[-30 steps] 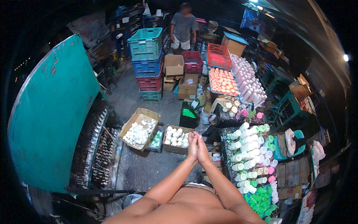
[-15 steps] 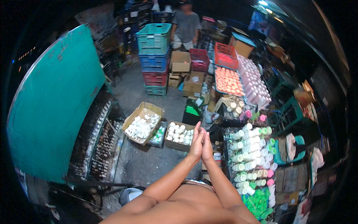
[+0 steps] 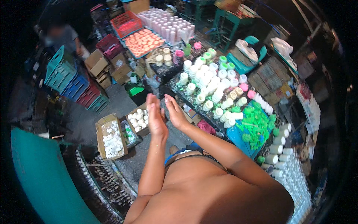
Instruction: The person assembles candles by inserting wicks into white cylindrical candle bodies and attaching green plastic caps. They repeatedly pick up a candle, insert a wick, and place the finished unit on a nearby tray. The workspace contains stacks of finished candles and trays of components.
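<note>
1. Left hand (image 3: 157, 121): fingers extended, slightly bent, palm turned inward; nothing seen in its grasp. Right hand (image 3: 175, 114): fingers stretched out, thumb side up, likewise without a hold. A gap separates the two.
2. Nearest the left hand: white rounded pieces (image 3: 138, 118) heaped in a brown cardboard box (image 3: 143, 131) on the floor. The hand overlaps the box's right side in view; contact not made out.
3. Beyond the right hand: white cylindrical stacks (image 3: 204, 80), standing in rows on a dark, speckled worktable (image 3: 179, 89).
4. Handling, by judgement: rounded pieces probably light, firm, perhaps smooth and apt to roll; pinch around the rim or cup from beneath. Material uncertain.
5. Cylindrical stacks likely light and stiff but tippy; best taken round the middle, clear of their neighbours. Fragility cannot be told.
6. Worktable surface: grimy, flecked with green and white bits. Near end: bright green moulded pieces (image 3: 257, 123) piled loosely, blue sheet beneath (image 3: 236, 137).
7. Room: grey, scuffed floor (image 3: 84, 125); leaning stack of teal, blue and red plastic crates (image 3: 76, 86); person in a grey shirt (image 3: 69, 37) behind it. Curved teal panel (image 3: 41, 175) lower left, teal plastic chair (image 3: 238, 65) past the worktable. Dark margins; detail lost there.
</note>
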Demonstrator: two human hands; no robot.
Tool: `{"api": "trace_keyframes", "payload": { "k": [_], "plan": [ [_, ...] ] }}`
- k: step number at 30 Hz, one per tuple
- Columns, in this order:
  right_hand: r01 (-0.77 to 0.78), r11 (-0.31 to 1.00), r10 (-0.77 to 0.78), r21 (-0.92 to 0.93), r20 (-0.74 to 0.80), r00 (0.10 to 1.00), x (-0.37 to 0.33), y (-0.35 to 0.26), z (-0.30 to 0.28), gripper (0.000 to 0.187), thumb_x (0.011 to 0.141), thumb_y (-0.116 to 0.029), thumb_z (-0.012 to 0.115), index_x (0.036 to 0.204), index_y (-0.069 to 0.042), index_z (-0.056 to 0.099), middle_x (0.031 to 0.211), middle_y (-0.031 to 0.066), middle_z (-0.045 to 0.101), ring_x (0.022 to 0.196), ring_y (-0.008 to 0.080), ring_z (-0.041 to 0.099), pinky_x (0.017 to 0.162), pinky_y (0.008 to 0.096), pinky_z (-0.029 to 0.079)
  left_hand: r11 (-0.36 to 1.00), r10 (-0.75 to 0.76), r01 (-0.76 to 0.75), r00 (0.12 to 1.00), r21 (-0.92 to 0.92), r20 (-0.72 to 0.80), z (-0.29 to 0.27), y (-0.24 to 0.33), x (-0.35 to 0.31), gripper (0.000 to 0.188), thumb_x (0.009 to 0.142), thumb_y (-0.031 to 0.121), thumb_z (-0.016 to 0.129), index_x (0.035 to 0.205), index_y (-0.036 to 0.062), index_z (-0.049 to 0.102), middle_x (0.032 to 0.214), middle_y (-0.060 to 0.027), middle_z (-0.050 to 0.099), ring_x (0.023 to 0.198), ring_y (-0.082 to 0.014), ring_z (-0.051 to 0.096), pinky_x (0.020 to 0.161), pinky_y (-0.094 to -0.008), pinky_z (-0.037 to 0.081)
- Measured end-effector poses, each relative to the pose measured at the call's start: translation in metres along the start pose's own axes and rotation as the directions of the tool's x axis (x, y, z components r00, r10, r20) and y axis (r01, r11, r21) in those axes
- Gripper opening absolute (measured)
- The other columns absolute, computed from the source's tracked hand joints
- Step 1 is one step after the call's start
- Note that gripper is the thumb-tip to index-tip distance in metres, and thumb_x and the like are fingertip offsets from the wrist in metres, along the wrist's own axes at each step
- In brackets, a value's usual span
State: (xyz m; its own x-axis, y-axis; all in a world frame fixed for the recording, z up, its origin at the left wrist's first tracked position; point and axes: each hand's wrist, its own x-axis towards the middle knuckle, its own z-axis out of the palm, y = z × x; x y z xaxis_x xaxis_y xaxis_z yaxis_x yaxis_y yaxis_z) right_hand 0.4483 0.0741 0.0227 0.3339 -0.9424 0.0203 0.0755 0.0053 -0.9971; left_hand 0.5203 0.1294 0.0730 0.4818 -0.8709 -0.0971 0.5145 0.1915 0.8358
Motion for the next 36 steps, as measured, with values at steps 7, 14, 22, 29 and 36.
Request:
{"api": "trace_keyframes", "payload": {
  "k": [7, 14, 22, 29, 36],
  "plan": [
    [0.232, 0.934, -0.251, -0.274, -0.039, 0.967, -0.037, -0.020, -0.080, 0.052, 0.110, -0.031, 0.041, 0.153, -0.003, 0.039, 0.160, 0.0225, 0.032, 0.151, 0.0334, 0.028, 0.123, 0.0419, 0.021, 0.935, -0.298, 0.348, 0.871, -0.063, 0.390, 0.018, -0.138, 0.017, 0.069, 0.108, 0.055, 0.034, 0.154, 0.0041, 0.035, 0.145, -0.0123, 0.050, 0.132, -0.0235, 0.048, 0.111, -0.0381, 0.036],
    [-0.319, 0.905, 0.207, -0.281, -0.366, 0.907, -0.118, 0.016, -0.229, 0.051, 0.108, -0.036, 0.049, 0.145, -0.002, 0.048, 0.148, 0.0187, 0.051, 0.138, 0.0272, 0.048, 0.114, 0.0366, 0.036, 0.834, -0.539, 0.531, 0.721, 0.151, 0.435, 0.113, -0.076, -0.004, 0.059, 0.110, 0.039, 0.039, 0.154, 0.0035, 0.028, 0.160, -0.0191, 0.034, 0.120, -0.0316, 0.064, 0.096, -0.0438, 0.048],
    [-0.425, 0.904, 0.293, -0.042, -0.663, 0.689, -0.231, 0.032, -0.342, 0.034, 0.104, -0.023, 0.056, 0.130, -0.001, 0.059, 0.116, 0.0137, 0.070, 0.103, 0.0214, 0.067, 0.091, 0.0341, 0.051, 0.750, -0.635, 0.467, 0.706, 0.468, 0.313, 0.092, -0.089, 0.019, 0.046, 0.105, 0.034, 0.048, 0.141, 0.0067, 0.045, 0.147, -0.0135, 0.054, 0.115, -0.0253, 0.065, 0.100, -0.0448, 0.045],
    [-0.360, 0.932, 0.279, 0.026, -0.687, 0.671, -0.210, 0.012, -0.388, 0.033, 0.104, -0.025, 0.054, 0.128, -0.003, 0.061, 0.112, 0.0113, 0.073, 0.100, 0.0204, 0.068, 0.089, 0.0328, 0.049, 0.754, -0.584, 0.422, 0.782, 0.504, 0.219, 0.122, -0.109, 0.036, 0.042, 0.105, 0.033, 0.048, 0.139, 0.0075, 0.047, 0.139, -0.0116, 0.061, 0.114, -0.0244, 0.066, 0.099, -0.0413, 0.045],
    [-0.193, 0.972, 0.234, 0.132, -0.568, 0.789, -0.146, 0.021, -0.406, 0.029, 0.104, -0.020, 0.058, 0.124, 0.000, 0.062, 0.108, 0.0124, 0.073, 0.099, 0.0182, 0.067, 0.091, 0.0314, 0.050, 0.656, -0.705, 0.425, 0.641, 0.624, 0.305, 0.192, -0.153, 0.031, 0.043, 0.104, 0.034, 0.052, 0.136, 0.0055, 0.053, 0.135, -0.0111, 0.062, 0.114, -0.0261, 0.066, 0.098, -0.0397, 0.046]
  ]
}}
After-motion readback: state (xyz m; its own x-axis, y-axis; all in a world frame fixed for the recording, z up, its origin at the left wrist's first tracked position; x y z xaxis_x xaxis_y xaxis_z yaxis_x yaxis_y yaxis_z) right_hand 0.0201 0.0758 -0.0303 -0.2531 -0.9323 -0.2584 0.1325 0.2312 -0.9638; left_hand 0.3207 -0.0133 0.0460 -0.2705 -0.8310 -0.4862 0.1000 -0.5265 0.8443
